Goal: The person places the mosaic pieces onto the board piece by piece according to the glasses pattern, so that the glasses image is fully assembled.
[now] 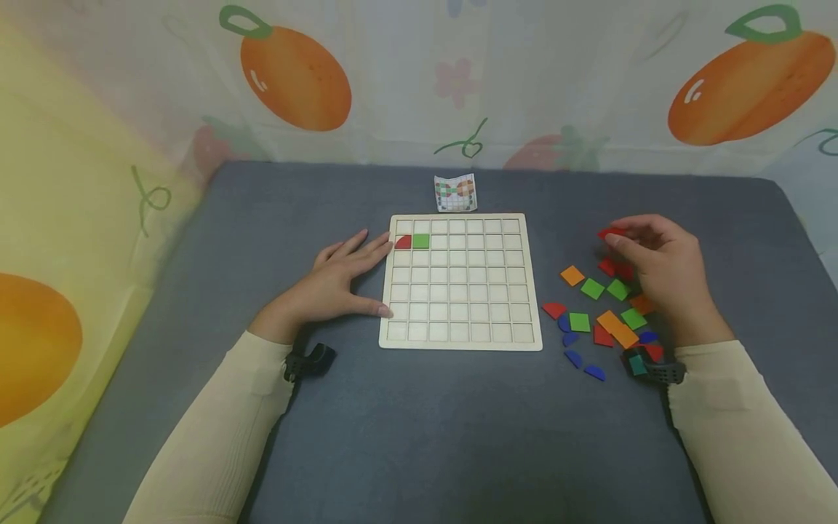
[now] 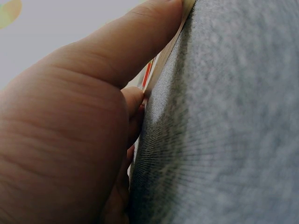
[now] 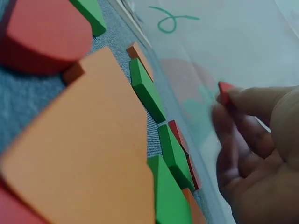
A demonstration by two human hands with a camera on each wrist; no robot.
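A pale wooden grid board lies on the grey table. Near its upper left corner sit a red quarter-round tile and a green square tile, side by side in the second row. My left hand rests with spread, straight fingers against the board's left edge, fingertips and thumb touching it. My right hand pinches a red tile between thumb and fingers, raised above the loose pieces. In the right wrist view, the fingers cover most of that tile.
Loose tiles lie right of the board: orange squares, green squares, red pieces and blue half-rounds, some overlapping. A small printed pattern card is behind the board. A fruit-patterned curtain hangs past the table's back edge.
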